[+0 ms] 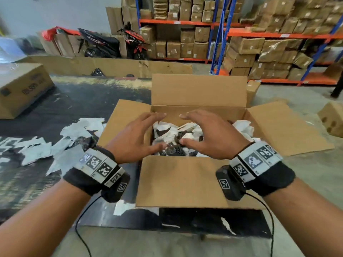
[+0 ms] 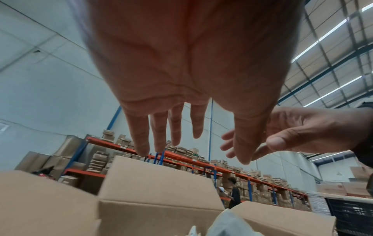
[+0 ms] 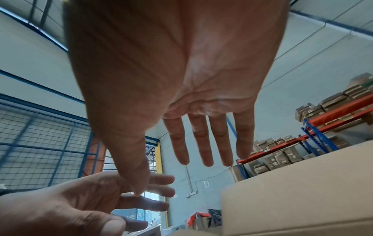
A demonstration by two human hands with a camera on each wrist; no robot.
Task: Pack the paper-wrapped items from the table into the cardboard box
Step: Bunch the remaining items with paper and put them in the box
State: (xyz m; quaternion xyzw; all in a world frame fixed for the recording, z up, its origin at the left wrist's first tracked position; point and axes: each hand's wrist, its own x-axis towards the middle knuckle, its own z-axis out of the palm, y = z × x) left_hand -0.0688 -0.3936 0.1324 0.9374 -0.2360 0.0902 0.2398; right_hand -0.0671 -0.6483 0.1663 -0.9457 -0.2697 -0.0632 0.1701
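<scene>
The cardboard box (image 1: 181,182) stands open in the middle of the black table, all its flaps folded outward. Inside lies a heap of white paper-wrapped items (image 1: 174,133) with dark parts showing. My left hand (image 1: 143,134) and right hand (image 1: 207,132) hover side by side over the opening, palms down, fingers spread, holding nothing. The wrist views confirm it: the left hand's palm (image 2: 191,79) and the right hand's palm (image 3: 181,79) are bare above the box flaps (image 2: 157,183). More white paper-wrapped items (image 1: 37,151) lie scattered on the table left of the box.
A closed carton (image 1: 22,89) sits at the table's far left, and a small box (image 1: 332,121) is on the floor to the right. Racks of cartons (image 1: 259,43) and a motorbike (image 1: 133,41) stand behind. A person (image 2: 235,194) is by the racks.
</scene>
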